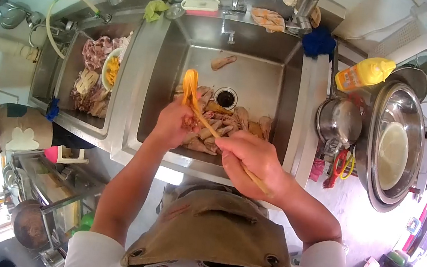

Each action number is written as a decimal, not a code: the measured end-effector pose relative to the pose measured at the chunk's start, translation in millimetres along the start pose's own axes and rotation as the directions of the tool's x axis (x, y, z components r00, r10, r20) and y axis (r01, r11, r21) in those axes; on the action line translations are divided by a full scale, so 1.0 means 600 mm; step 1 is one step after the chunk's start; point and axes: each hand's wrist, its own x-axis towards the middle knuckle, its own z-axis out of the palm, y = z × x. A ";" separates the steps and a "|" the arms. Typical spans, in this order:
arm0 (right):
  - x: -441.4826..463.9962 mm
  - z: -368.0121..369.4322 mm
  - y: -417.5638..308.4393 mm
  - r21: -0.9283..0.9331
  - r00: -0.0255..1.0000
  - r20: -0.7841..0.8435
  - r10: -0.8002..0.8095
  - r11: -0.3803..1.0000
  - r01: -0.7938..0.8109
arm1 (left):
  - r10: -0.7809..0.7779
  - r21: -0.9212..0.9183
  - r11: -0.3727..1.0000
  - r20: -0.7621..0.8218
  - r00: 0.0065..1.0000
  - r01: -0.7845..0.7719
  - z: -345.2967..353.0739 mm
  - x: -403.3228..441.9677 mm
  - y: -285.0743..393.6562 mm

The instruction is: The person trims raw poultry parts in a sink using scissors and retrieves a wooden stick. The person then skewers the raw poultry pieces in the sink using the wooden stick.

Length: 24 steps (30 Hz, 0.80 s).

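A long yellow-orange strand (192, 83), whose kind I cannot make out, runs slantwise over the front of the steel sink. It is looped at its upper end, just above my left hand (175, 123), and that hand's fingers are closed round it. Farther down, my right hand (251, 160) is closed on the same strand, and the tail sticks out below the palm. Under both hands, a pile of raw chicken drumsticks (208, 133) lies in the sink (262, 49). One separate drumstick (223, 62) rests beyond the drain (225, 98).
In the left sink, raw meat (95, 55) surrounds a bowl of yellow pieces (112, 71). A faucet (228, 28), cloths and a soap dish (200, 4) line the back. To the right stand a yellow bottle (365, 74), a pot (339, 122) and nested basins (412, 163). Another person (10, 125) is at far left.
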 end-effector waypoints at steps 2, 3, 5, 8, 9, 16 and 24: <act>-0.002 0.007 0.012 -0.045 1.000 0.027 0.004 0.999 -0.003 | -0.010 -0.165 0.986 0.029 1.000 0.015 0.002 0.006 -0.009; -0.005 0.012 0.018 -0.066 0.999 0.043 0.008 0.998 -0.005 | -0.018 -0.373 0.927 0.086 0.996 0.049 0.004 0.013 -0.022; -0.006 0.029 0.029 -0.241 0.989 0.148 -0.001 0.970 0.037 | -0.069 -0.569 0.810 0.151 0.986 0.143 0.006 0.020 -0.041; -0.007 0.042 0.050 -0.342 0.976 0.216 0.004 0.937 0.072 | -0.236 -0.652 0.699 0.175 0.956 0.292 0.035 0.005 -0.006; -0.004 0.042 0.052 -0.341 0.983 0.184 -0.025 0.936 0.087 | -0.278 -0.721 0.615 0.183 0.943 0.321 0.041 0.008 0.001; -0.002 0.031 0.049 -0.341 0.983 0.182 -0.011 0.937 0.073 | -0.357 -0.699 0.618 0.156 0.921 0.359 0.031 0.035 -0.019; -0.009 0.009 0.067 -0.174 0.984 -0.130 0.118 0.975 -0.140 | -0.173 -0.195 0.968 -0.051 0.984 0.160 0.005 0.107 -0.074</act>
